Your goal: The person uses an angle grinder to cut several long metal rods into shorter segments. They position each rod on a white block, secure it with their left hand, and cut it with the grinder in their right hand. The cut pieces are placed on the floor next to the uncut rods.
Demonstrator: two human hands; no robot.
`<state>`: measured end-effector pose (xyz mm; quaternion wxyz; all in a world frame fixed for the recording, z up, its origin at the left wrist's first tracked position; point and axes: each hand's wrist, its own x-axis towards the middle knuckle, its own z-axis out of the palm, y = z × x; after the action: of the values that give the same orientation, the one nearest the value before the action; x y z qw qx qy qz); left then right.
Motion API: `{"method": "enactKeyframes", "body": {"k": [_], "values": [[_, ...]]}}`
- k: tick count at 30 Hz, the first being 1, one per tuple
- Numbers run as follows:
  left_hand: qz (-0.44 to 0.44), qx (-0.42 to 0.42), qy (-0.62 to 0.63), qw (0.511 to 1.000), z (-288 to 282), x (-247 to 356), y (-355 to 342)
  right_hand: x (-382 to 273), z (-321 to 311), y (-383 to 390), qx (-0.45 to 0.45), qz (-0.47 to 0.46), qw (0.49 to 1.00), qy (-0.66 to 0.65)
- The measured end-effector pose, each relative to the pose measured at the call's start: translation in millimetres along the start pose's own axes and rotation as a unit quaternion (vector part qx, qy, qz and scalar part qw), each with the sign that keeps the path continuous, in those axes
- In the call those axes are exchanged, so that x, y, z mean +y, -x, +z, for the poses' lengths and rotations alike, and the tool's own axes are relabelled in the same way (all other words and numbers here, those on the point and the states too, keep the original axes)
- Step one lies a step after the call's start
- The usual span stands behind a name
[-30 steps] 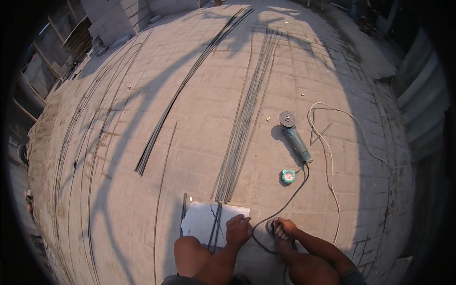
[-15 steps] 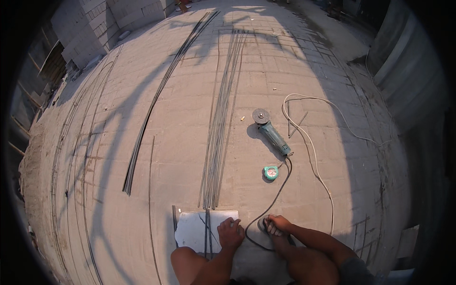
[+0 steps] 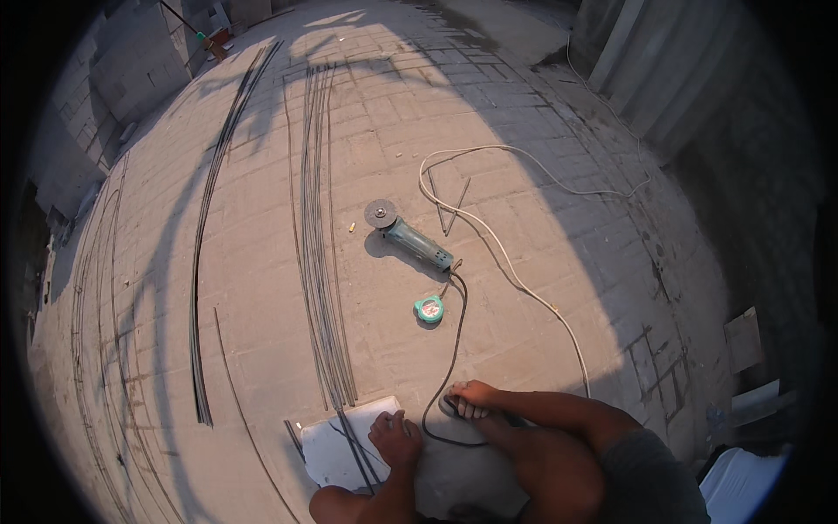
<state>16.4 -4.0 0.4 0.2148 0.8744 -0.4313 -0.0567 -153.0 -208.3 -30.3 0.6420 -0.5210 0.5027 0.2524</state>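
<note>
My left hand (image 3: 395,438) is at the right edge of a white slab (image 3: 342,472), fingers curled; whether it grips anything is hidden. Several steel rods (image 3: 356,445) cross the slab just left of this hand, lined up with a long bundle of thin rods (image 3: 319,262) on the ground. Low beside my foot, my right hand (image 3: 472,398) has its fingers closed; what is in them cannot be made out. A black cord (image 3: 456,341) curves past it, up to an angle grinder (image 3: 417,243) with a round disc. Below the grinder lies a green tape measure (image 3: 429,309).
Farther left lies a darker rod bundle (image 3: 209,218), with a single rod (image 3: 240,397) nearer me. A pale cable (image 3: 524,284) loops at the right, crossing a bent rod (image 3: 449,205). Grey blocks (image 3: 140,74) are stacked at the far left. Panels (image 3: 650,70) line the right.
The view has turned to the right, so the grinder, tape measure and rods appear farther left. Both hands stay beside the slab and my foot, in nearly the same pose.
</note>
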Motion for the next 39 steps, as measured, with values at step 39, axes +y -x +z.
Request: {"method": "enactKeyframes", "body": {"k": [39], "values": [[0.036, -0.013, -0.095, 0.995, 4.3, 4.4, 5.5, 40.1, 59.3, -152.0, -0.045, -0.786, 0.545, -0.290]]}}
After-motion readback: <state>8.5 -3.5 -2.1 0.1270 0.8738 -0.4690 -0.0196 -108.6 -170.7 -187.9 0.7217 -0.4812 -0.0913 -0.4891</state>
